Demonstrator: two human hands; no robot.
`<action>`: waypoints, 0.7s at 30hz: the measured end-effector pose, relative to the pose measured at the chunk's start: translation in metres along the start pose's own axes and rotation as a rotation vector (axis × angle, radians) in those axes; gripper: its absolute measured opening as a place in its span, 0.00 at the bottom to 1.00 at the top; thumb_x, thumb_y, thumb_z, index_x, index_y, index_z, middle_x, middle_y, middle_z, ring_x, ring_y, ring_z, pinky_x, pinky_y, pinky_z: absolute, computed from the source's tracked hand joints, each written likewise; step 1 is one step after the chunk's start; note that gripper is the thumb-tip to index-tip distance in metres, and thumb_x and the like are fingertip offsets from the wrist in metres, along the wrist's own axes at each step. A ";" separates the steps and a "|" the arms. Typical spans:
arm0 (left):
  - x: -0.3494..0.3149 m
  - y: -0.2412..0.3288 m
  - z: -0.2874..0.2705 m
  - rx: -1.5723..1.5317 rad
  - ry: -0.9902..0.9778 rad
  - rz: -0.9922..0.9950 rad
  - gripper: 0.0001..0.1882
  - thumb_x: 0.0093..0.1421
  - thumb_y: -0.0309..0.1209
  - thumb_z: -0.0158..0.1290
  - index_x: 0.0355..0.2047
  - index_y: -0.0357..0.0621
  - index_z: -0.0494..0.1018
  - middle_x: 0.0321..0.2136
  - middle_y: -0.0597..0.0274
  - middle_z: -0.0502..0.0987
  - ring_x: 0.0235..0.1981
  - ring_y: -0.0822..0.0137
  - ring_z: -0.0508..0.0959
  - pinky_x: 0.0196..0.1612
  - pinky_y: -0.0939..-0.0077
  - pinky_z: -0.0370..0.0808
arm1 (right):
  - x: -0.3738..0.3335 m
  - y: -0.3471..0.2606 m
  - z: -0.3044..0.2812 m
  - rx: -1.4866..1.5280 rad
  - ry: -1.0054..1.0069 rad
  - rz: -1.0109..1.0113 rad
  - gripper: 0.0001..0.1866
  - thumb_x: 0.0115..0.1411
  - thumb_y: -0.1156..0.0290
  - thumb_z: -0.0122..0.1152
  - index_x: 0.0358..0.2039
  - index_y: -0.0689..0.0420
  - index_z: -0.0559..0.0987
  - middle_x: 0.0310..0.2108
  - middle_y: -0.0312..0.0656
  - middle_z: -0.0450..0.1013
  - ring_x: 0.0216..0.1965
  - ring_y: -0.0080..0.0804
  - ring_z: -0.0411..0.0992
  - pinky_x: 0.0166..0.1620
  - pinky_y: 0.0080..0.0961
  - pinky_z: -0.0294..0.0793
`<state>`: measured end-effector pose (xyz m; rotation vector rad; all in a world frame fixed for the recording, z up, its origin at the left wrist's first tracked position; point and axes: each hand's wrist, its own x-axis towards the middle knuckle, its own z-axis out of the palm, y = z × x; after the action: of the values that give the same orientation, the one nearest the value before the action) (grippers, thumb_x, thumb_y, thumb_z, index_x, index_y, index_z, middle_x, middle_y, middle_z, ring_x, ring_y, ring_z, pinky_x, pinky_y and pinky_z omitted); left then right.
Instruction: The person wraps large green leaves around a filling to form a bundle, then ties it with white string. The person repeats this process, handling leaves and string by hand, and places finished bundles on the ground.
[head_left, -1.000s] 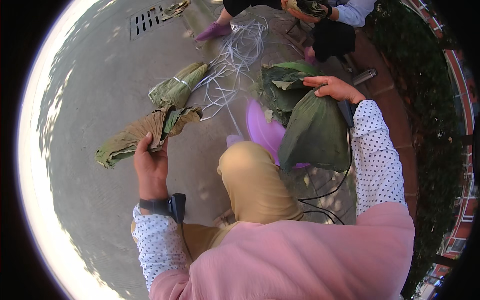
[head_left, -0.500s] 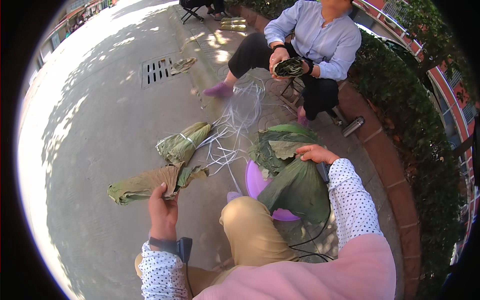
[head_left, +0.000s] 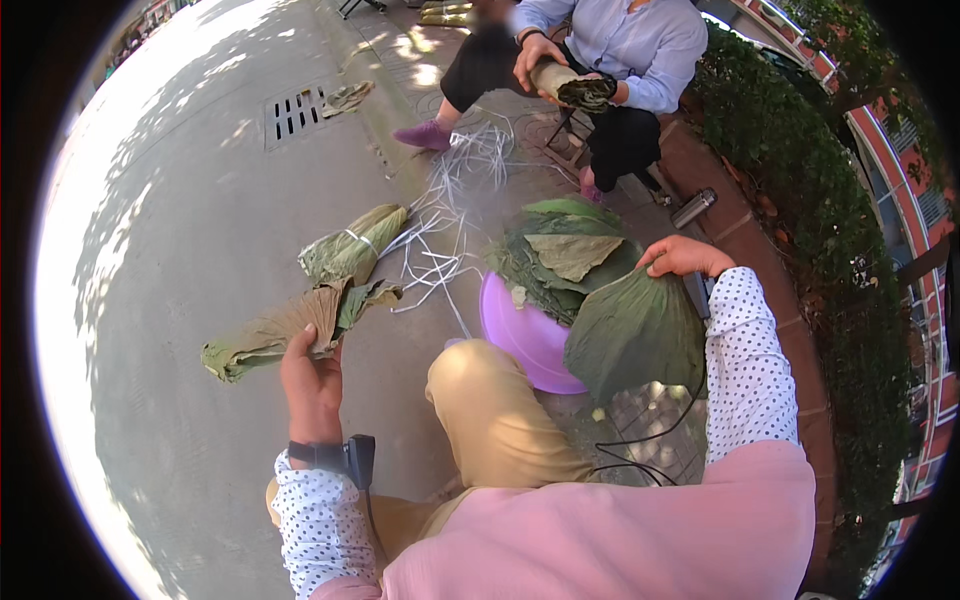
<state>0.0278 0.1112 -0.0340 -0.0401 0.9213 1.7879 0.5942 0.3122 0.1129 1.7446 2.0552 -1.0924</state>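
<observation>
My left hand (head_left: 314,374) is closed around a folded bundle of dried, green-brown leaves (head_left: 262,332), its thumb on top. Out to the right, my right hand (head_left: 684,257) pinches the upper tip of a large green leaf (head_left: 640,335), which hangs down fanned out. Beside that leaf lies a loose pile of big leaves (head_left: 560,250), resting on a purple plastic basin (head_left: 525,335). A leaf bundle bound with white string (head_left: 352,243) lies on the pavement just beyond my left hand.
Tangled white strings (head_left: 460,180) spread over the ground ahead. A seated person (head_left: 620,60) across from me holds a rolled leaf bundle (head_left: 575,85). A metal flask (head_left: 693,207) lies by the brick planter edge (head_left: 745,245). A drain grate (head_left: 295,115) is at far left.
My right hand has drawn the large leaf to the right and up, away from the pile. The left hand still grips its bundle. The other person's bundle has tilted, showing its side.
</observation>
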 end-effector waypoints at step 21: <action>0.007 0.003 -0.007 0.070 0.039 -0.013 0.19 0.66 0.21 0.52 0.57 0.39 0.70 0.53 0.57 0.79 0.54 0.59 0.81 0.57 0.58 0.79 | 0.025 -0.005 -0.035 1.097 0.443 -0.525 0.20 0.71 0.72 0.57 0.62 0.62 0.76 0.54 0.42 0.79 0.52 0.29 0.78 0.58 0.31 0.78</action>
<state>0.0192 0.1124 -0.0402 -0.0366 1.0090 1.7465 0.5928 0.3535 0.1238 2.0024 2.4527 -2.5571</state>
